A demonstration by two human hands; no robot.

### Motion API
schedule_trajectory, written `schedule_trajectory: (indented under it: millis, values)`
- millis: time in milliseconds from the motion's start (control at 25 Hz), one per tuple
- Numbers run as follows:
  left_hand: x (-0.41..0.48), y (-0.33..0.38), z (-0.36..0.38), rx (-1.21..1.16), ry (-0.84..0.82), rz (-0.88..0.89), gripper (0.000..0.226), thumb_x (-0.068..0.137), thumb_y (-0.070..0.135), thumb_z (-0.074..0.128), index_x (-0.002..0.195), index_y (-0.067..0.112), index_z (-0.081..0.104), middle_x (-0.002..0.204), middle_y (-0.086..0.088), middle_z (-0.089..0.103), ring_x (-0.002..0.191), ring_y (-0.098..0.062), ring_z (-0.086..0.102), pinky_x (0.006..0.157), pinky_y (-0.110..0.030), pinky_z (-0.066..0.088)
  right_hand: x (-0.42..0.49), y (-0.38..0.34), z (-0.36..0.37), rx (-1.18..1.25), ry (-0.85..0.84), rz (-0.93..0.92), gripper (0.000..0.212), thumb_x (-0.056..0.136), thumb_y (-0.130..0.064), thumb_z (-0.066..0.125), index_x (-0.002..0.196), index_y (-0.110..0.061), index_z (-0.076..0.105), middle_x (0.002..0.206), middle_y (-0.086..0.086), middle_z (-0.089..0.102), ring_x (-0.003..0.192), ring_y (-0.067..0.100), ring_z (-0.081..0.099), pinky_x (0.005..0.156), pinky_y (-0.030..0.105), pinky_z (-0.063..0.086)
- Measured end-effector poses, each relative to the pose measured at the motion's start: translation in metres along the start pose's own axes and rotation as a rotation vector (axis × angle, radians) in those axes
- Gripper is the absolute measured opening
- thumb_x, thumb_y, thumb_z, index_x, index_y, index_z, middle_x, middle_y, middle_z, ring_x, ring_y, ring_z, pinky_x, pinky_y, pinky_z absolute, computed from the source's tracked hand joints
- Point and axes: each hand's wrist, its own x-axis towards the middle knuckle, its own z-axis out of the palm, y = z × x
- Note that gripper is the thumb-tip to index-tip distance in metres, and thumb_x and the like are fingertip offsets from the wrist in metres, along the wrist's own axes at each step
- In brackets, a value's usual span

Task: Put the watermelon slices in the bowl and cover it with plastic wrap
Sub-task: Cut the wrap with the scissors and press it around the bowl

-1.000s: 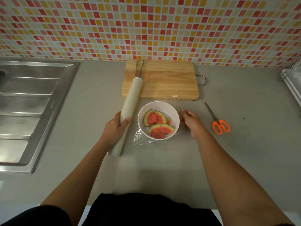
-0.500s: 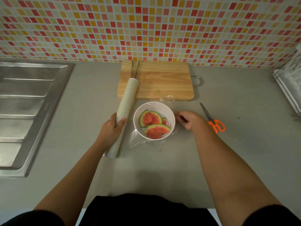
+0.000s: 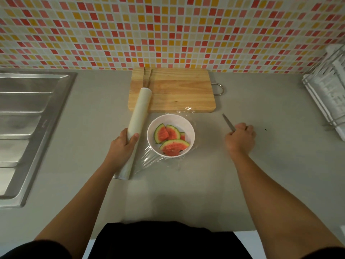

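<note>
Black clothing [image 3: 168, 240]: seen along the near edge of the counter [image 3: 205, 184], between the two forearms.
Left hand [image 3: 121, 146]: wrapped round the roll [image 3: 139, 113], thumb laid across its top, left of the counter's middle.
Roll: laid at a slant, its near end set on the counter behind the wrist, its far end resting over the near left corner of the cutting board [image 3: 177, 90].
Plastic wrap [image 3: 155, 161]: drawn out from the roll to the right, seen wrinkled on the counter at the near left of the bowl [image 3: 173, 121] and again past its far right side; whether it spans the bowl's mouth cannot be told.
Bowl: white, stood upright just right of the roll, close to the near edge of the cutting board.
Watermelon slices [image 3: 172, 146]: held inside the bowl, rinds up, overlapping.
Right hand [image 3: 240, 138]: placed knuckles up, well right of the bowl, fingers curled over the handles of the scissors [image 3: 228, 122].
Scissors: only the blades are shown, pointed toward the far left.
Tongs [image 3: 147, 77]: laid on the far left part of the cutting board.
Sink [image 3: 28, 118]: steel, set into the counter's left edge.
Dish rack [image 3: 328, 96]: stood at the right edge.
Wall [image 3: 168, 30]: covered in small red, orange and yellow tiles behind the far edge.
</note>
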Motion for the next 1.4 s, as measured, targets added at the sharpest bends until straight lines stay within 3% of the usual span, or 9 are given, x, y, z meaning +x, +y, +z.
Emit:
schedule_trajectory:
  millis: [160,400,520,640,800,920,1120,1280,1400]
  values:
    - [0.0,0.0,0.0,-0.014,-0.004,0.003,0.045,0.095,0.046,0.041,0.126,0.014,0.045,0.11,-0.017,0.061,0.103,-0.034,0.053,0.076,-0.031,0.033,0.002,0.019,-0.004,-0.081,-0.179,0.145,0.039,0.089,-0.022,0.052,0.118,0.003,0.047,0.126,0.025,0.046,0.118,0.04,0.042,0.092,0.042,0.039]
    - [-0.001,0.002,0.0,-0.019,-0.013,0.002,0.045,0.095,0.045,0.041,0.127,0.014,0.045,0.109,-0.016,0.061,0.102,-0.033,0.053,0.075,-0.03,0.033,0.004,0.019,-0.003,-0.12,-0.217,0.042,0.037,0.097,-0.022,0.041,0.119,0.007,0.048,0.124,0.028,0.051,0.119,0.041,0.044,0.096,0.042,0.034]
    - [-0.002,0.002,-0.001,-0.022,-0.016,0.007,0.044,0.095,0.045,0.041,0.126,0.013,0.045,0.108,-0.015,0.061,0.101,-0.032,0.054,0.075,-0.029,0.033,-0.024,0.001,-0.004,0.229,-0.152,-0.05,0.026,0.091,-0.007,0.044,0.112,0.008,0.047,0.107,0.031,0.055,0.103,0.043,0.053,0.082,0.042,0.038]
    - [-0.002,0.002,-0.002,-0.032,-0.031,-0.009,0.046,0.095,0.047,0.04,0.126,0.013,0.045,0.108,-0.014,0.06,0.102,-0.033,0.054,0.075,-0.03,0.033,-0.057,-0.037,-0.016,0.57,-0.186,-0.255,0.042,0.084,0.008,0.039,0.126,0.0,0.041,0.088,0.013,0.051,0.079,0.028,0.051,0.068,0.025,0.034]
    - [-0.002,0.0,-0.002,-0.043,-0.032,-0.028,0.05,0.094,0.051,0.04,0.128,0.014,0.044,0.107,-0.012,0.06,0.104,-0.033,0.054,0.077,-0.029,0.034,-0.101,-0.079,-0.026,0.757,-0.342,-0.363,0.045,0.091,-0.003,0.04,0.134,-0.014,0.042,0.112,0.009,0.057,0.101,0.02,0.056,0.086,0.027,0.043]
    - [-0.002,0.0,0.0,-0.052,-0.027,-0.062,0.053,0.093,0.053,0.039,0.132,0.016,0.042,0.117,-0.015,0.06,0.109,-0.033,0.053,0.078,-0.03,0.035,-0.142,-0.093,-0.026,0.911,-0.538,-0.357,0.041,0.093,-0.009,0.047,0.132,-0.019,0.042,0.101,-0.004,0.058,0.084,-0.006,0.06,0.076,0.01,0.043]
    - [0.0,-0.001,-0.001,-0.047,-0.025,-0.06,0.051,0.094,0.051,0.04,0.131,0.016,0.044,0.122,-0.015,0.059,0.113,-0.032,0.052,0.08,-0.026,0.033,-0.212,-0.087,-0.014,1.061,-0.856,-0.288,0.031,0.083,-0.016,0.064,0.1,-0.038,0.049,0.086,-0.01,0.064,0.077,0.001,0.063,0.075,0.015,0.047]
    - [0.0,0.001,-0.004,-0.058,-0.052,-0.061,0.051,0.094,0.051,0.04,0.129,0.014,0.046,0.122,-0.015,0.059,0.112,-0.032,0.052,0.081,-0.027,0.034,-0.269,-0.059,-0.005,0.939,-0.982,-0.161,0.024,0.078,-0.038,0.067,0.091,-0.044,0.048,0.083,-0.01,0.064,0.075,-0.002,0.062,0.069,0.015,0.045]
    - [0.0,0.002,-0.007,-0.054,-0.079,-0.055,0.052,0.094,0.051,0.039,0.13,0.013,0.046,0.122,-0.015,0.058,0.112,-0.032,0.052,0.081,-0.028,0.034,-0.287,-0.054,0.0,0.877,-1.014,-0.108,0.022,0.078,-0.044,0.065,0.09,-0.04,0.047,0.086,-0.007,0.065,0.082,0.007,0.063,0.077,0.025,0.048]
